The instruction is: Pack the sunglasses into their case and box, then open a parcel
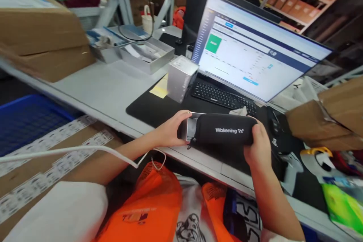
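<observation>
A black drawstring pouch (224,130) printed "Wakening" lies sideways between my hands, above the front edge of the desk. My right hand (258,145) is closed round its right end, with the thumb on the front. On the left, my left hand (174,130) grips a small box (183,130) with white edges, its mouth facing the pouch. The pouch's cord end hangs at that mouth; how far the pouch reaches into the box I cannot tell. Behind them, a silver-grey box (181,79) stands upright on the black desk mat (147,107).
A monitor (249,53) and a keyboard (221,94) stand behind my hands. To the right are a handheld scanner (292,170), a tape roll (316,160) and cardboard boxes (314,121). A large carton (45,34) and an open grey tray (150,58) sit on the left.
</observation>
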`<state>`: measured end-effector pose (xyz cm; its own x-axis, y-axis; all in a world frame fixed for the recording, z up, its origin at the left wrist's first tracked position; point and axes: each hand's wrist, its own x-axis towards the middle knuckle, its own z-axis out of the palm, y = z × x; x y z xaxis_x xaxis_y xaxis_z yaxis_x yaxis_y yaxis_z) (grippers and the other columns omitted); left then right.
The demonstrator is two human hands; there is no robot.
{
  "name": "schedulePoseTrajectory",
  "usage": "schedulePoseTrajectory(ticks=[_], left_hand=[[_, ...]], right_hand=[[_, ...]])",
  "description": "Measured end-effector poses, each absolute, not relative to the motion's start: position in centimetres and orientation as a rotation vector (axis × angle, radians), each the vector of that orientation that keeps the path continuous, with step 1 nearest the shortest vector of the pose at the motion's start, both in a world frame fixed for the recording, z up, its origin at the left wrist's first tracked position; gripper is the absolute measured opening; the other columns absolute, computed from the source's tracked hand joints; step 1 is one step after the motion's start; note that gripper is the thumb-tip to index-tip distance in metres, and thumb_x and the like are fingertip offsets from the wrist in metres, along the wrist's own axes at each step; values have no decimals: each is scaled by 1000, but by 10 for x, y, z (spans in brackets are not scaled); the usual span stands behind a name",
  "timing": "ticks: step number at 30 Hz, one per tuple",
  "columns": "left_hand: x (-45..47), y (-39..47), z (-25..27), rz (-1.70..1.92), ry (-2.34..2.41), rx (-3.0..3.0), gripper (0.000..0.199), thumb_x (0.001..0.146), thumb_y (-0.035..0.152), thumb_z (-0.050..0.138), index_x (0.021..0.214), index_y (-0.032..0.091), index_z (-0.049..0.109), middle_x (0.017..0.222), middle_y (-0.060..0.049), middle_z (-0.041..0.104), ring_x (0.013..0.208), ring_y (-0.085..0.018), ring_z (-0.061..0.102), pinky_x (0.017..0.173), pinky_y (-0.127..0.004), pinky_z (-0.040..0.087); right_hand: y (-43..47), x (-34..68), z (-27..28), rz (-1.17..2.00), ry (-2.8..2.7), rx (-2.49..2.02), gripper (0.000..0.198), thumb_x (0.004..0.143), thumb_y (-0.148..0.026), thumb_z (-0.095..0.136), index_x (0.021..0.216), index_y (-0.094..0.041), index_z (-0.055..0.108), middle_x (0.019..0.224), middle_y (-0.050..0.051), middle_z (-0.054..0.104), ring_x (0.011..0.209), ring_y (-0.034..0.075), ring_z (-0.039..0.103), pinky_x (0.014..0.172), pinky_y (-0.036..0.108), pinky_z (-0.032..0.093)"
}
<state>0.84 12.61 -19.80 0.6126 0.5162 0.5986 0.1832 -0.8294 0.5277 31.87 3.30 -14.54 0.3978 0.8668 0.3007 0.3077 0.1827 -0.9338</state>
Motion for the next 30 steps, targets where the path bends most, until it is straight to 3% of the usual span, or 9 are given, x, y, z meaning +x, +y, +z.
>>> schedulePoseTrajectory(ticks=[3, 8, 13, 18, 23, 26, 30], left_hand=[[35, 141, -208, 959, 539, 2376, 105, 71, 22, 85, 159, 26, 27, 155, -18, 38, 147, -37, 42, 124, -56, 38], [53, 155, -214, 875, 528, 2290, 112, 77, 33, 85, 164, 25, 15, 158, -18, 28, 150, -36, 36, 124, -57, 37], [55, 161, -206, 651, 567, 2266, 123, 79, 57, 84, 167, 22, 7, 166, -21, 16, 156, -40, 26, 128, -58, 29], [56, 169, -202, 640, 629, 2256, 108, 86, 75, 67, 166, 18, 24, 164, -22, 28, 152, -39, 33, 127, -54, 30], [65, 176, -201, 720, 719, 2190, 67, 107, 59, 37, 160, 19, 41, 149, -16, 51, 139, -28, 49, 123, -48, 36], [73, 180, -201, 734, 731, 2180, 62, 109, 55, 34, 158, 18, 44, 145, -15, 55, 137, -26, 51, 124, -46, 35], [80, 183, -203, 758, 662, 2110, 68, 109, 60, 28, 156, 15, 46, 151, -16, 52, 144, -28, 46, 127, -49, 31]], right_hand=[[37, 333, -156, 497, -1121, -1513, 64, 96, -72, 50, 129, -20, 67, 133, 13, 68, 127, 32, 61, 113, 52, 46], [47, 341, -179, 272, -1215, -1689, 73, 96, -77, 41, 128, -17, 69, 135, 17, 66, 132, 37, 56, 118, 58, 37], [65, 341, -198, 320, -1268, -1625, 61, 100, -66, 42, 126, -18, 69, 129, 15, 68, 124, 31, 61, 110, 49, 48], [76, 351, -208, 203, -1349, -1552, 47, 92, -54, 60, 122, -20, 72, 136, 14, 61, 131, 29, 56, 111, 49, 48], [77, 362, -213, 303, -1587, -1556, 38, 95, -43, 57, 121, -21, 74, 134, 13, 62, 128, 28, 59, 115, 51, 45], [74, 364, -208, 229, -1658, -1568, 40, 95, -44, 60, 124, -20, 73, 140, 16, 58, 134, 32, 55, 117, 55, 43], [72, 349, -188, 132, -1955, -1580, 44, 97, -46, 62, 134, -24, 69, 161, 16, 41, 152, 40, 34, 121, 71, 28]])
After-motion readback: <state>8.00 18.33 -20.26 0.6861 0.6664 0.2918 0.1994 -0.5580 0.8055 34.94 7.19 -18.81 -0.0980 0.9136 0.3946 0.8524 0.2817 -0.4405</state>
